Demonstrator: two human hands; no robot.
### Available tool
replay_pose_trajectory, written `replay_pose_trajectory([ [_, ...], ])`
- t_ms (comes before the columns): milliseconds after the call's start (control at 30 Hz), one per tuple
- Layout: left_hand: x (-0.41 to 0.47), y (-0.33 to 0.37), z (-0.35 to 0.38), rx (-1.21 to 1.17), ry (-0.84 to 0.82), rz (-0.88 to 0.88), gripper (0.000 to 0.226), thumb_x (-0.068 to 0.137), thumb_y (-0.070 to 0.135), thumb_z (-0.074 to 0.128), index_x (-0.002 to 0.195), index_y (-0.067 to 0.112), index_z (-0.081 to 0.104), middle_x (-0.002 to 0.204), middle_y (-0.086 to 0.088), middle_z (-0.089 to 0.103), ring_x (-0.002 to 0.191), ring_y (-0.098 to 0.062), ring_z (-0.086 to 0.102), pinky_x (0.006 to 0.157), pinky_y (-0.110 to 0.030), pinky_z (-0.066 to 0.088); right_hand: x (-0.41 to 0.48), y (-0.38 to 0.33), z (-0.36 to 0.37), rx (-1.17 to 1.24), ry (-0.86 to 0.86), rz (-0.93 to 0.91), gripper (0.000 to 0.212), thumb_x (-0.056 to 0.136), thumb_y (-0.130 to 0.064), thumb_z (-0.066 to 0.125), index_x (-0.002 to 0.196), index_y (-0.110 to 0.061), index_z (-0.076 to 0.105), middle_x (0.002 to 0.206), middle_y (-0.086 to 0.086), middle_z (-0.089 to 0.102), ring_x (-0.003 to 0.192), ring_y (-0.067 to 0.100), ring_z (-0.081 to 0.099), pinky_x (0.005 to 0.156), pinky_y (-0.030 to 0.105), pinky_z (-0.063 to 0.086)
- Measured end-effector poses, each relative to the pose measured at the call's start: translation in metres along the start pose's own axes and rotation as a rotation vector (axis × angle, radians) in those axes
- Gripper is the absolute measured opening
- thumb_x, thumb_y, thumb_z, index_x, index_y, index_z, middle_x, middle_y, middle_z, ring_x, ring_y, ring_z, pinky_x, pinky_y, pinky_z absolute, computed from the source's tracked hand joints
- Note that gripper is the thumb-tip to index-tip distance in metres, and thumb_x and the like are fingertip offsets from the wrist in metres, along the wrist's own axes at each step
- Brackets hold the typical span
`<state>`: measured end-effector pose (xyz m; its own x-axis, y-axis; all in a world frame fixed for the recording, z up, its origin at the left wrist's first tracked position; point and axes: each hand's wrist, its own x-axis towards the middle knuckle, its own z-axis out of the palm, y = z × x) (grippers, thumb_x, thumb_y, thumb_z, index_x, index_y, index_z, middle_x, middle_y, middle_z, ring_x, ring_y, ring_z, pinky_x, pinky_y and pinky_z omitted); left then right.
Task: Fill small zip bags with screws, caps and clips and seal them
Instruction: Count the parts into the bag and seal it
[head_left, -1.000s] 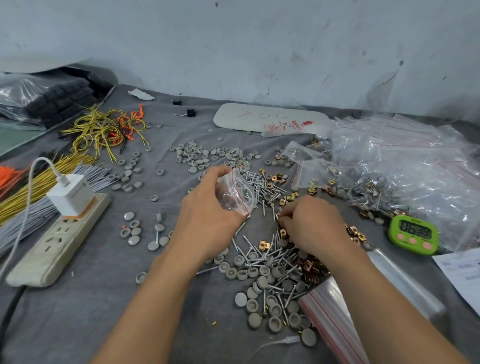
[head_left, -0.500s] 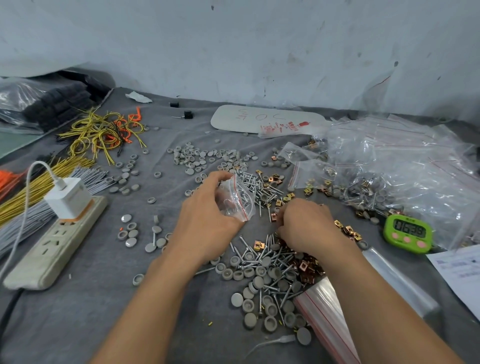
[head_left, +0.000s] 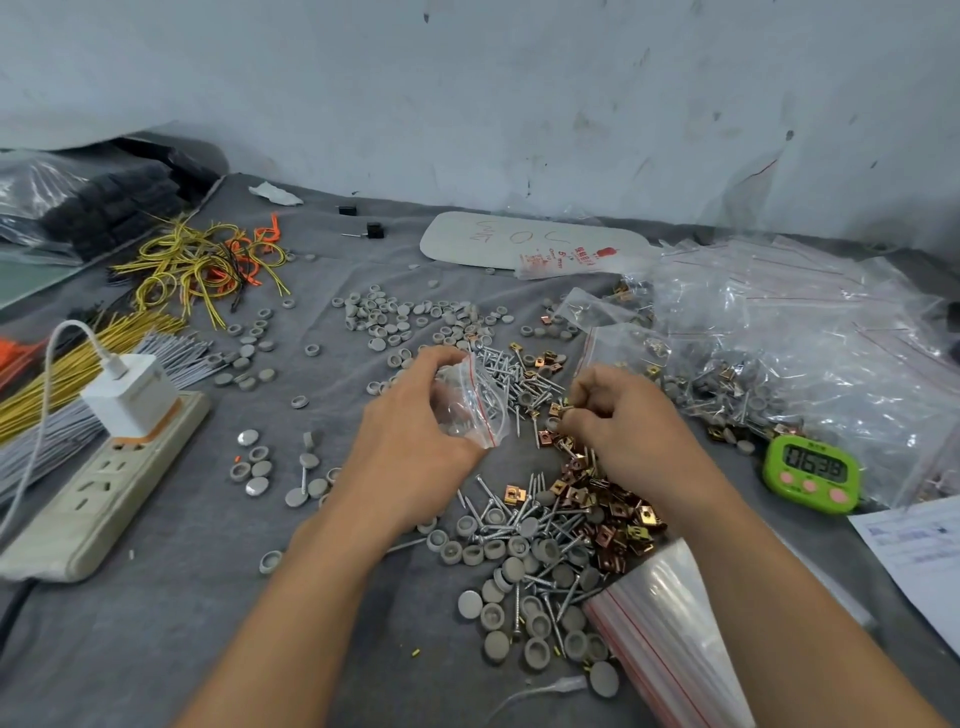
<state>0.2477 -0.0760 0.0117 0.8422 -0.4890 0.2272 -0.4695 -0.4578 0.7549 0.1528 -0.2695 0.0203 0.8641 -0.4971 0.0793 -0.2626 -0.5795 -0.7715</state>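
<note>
**Hands.** The left hand (head_left: 415, 447) has its fingers and thumb curled round a small clear zip bag (head_left: 475, 402). The bag's red-lined edge faces the right hand. What the bag contains is too indistinct to state. The right hand (head_left: 631, 431) has its fingers curled in, the tips pinching a brass-coloured clip (head_left: 565, 411). Whether more pieces sit in the palm cannot be told. The two hands are near each other but apart, with the bag between them.

**Close to the hands.** Just beyond the gap between the hands lies a scatter of silver screws (head_left: 511, 371). Beneath the right wrist, and nearer the person, is a heap of copper-toned clips (head_left: 602, 501). On its near side the heap merges with more screws and grey caps (head_left: 519, 577). A spread of loose caps (head_left: 405, 317) lies beyond the left hand. A stack of empty zip bags (head_left: 670, 629) rests against the inner side of the right forearm, red strips aligned.

**Right of the right hand.** There is a pile of filled bags (head_left: 769, 374) and a green timer (head_left: 810, 470) showing 0638. A printed sheet (head_left: 919, 545) lies at the edge of view.

**Left of the left hand.** A power strip (head_left: 93, 499) lies on the grey cloth (head_left: 182, 623) with a white charger (head_left: 130, 397) plugged in. Past it are bundles of yellow and grey wire (head_left: 78, 358).

**Farther beyond.** Looped yellow and orange wires (head_left: 202, 265) lie beyond the left hand. A white board (head_left: 519, 239) lies by the wall.
</note>
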Motion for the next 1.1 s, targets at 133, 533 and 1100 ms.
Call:
replay_pose_trajectory([
  [133,0.001,-0.001,0.001,0.028,-0.015,-0.01,0.07,0.075,0.021,0.078,0.127,0.054,0.045,0.093,0.02,0.06,0.085,0.01,0.055,0.059,-0.006,0.039,-0.008,-0.009,0.004,0.325,-0.131,0.012,0.02,0.092,-0.001,0.068,0.092,-0.02,0.073,0.082,0.003,0.079,0.064,0.01,0.062,0.064,0.026,0.051],
  [533,0.0,0.003,0.002,0.053,-0.047,-0.025,0.069,0.076,0.025,0.077,0.129,0.056,0.044,0.084,0.016,0.06,0.074,0.002,0.056,0.058,-0.016,0.035,-0.015,-0.024,0.006,0.708,-0.176,0.08,0.021,0.095,0.004,0.064,0.096,-0.012,0.077,0.084,0.012,0.078,0.062,0.016,0.059,0.063,0.026,0.051],
  [1100,0.0,0.0,0.008,0.046,-0.058,0.014,0.068,0.077,0.032,0.08,0.13,0.054,0.044,0.09,0.018,0.065,0.081,0.01,0.058,0.061,-0.018,0.041,-0.015,-0.03,0.015,0.661,-0.176,0.05,0.025,0.094,0.006,0.059,0.097,-0.013,0.076,0.066,0.004,0.066,0.053,0.012,0.046,0.052,0.019,0.042],
])
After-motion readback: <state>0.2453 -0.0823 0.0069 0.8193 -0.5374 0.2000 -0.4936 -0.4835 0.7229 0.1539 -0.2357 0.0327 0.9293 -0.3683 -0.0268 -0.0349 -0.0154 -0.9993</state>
